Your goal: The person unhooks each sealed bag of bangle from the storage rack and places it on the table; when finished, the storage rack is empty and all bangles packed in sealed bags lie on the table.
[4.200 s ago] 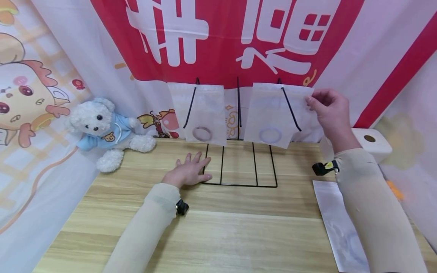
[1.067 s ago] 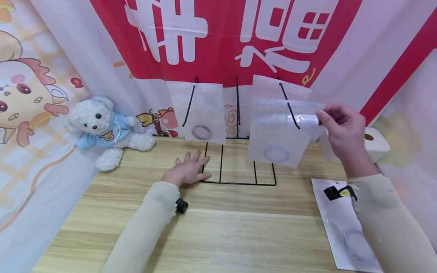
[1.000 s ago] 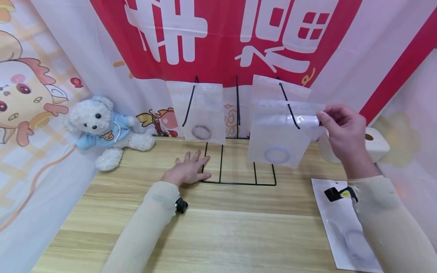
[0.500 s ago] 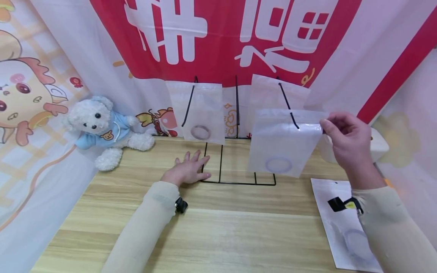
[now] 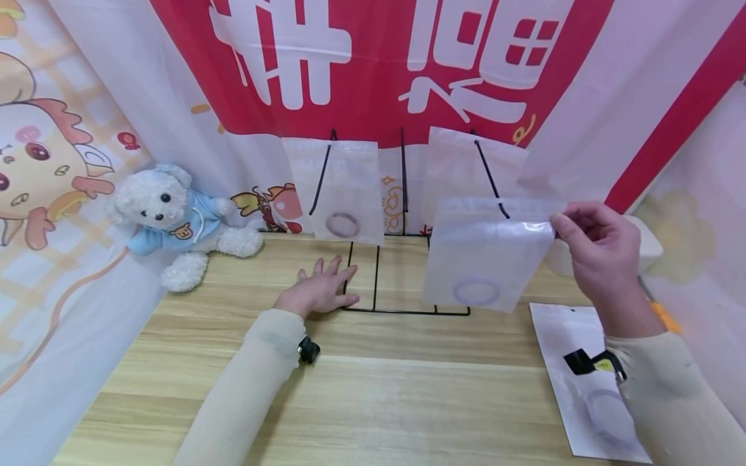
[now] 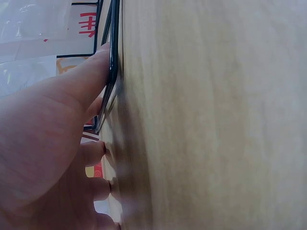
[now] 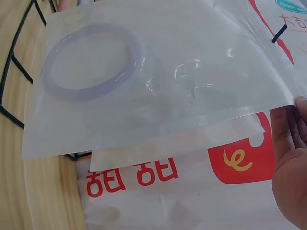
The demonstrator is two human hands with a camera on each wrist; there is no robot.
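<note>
My right hand (image 5: 606, 249) pinches the upper right edge of a translucent zip bag (image 5: 492, 259) between thumb and fingers. A pale purple bangle (image 7: 53, 62) lies in the bag's lower part, as the right wrist view shows. The bag's top is at the front tip of the right prong of a black wire rack (image 5: 408, 313). Further back on that prong hangs another translucent bag (image 5: 451, 165). My left hand (image 5: 317, 292) rests with spread fingers at the left corner of the rack's base. In the left wrist view its thumb (image 6: 86, 72) touches the black wire.
A bag with a darker bangle (image 5: 340, 181) hangs on the left prong. Another bag (image 5: 562, 362) lies on the wooden table (image 5: 373, 408) at right, partly under my forearm. A plush bear (image 5: 175, 220) sits at left; a white box (image 5: 649, 246) stands behind my right hand.
My right hand has drawn the front bag forward and down along the right prong to its tip, away from the bag behind. My left hand has stayed on the rack base.
</note>
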